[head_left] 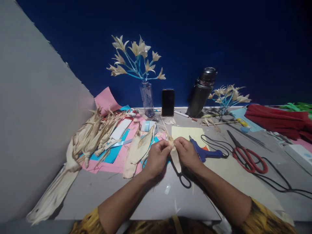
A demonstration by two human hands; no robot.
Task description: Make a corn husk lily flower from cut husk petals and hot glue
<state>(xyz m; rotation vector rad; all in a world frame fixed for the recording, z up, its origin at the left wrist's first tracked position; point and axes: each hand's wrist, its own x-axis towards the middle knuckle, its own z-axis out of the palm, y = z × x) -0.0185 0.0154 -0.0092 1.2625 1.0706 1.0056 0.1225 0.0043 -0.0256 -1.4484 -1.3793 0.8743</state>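
Observation:
Near the middle of the table, both my hands pinch a strip of pale dried corn husk, whose broad end hangs down between them. My left hand has its thumb and fingers closed at the husk's upper left edge. On the other side, my right hand is closed on the same upper end. A thin stick runs up and away from the pinched end; how it joins the husk is hidden. Black-handled scissors lie under the husk. Just right of my right hand rests a blue glue gun.
Dried husks pile at the left on pink paper. Husk flowers stand in a clear bottle at the back, beside a phone and a dark flask. Red-handled scissors, cords and red cloth lie right.

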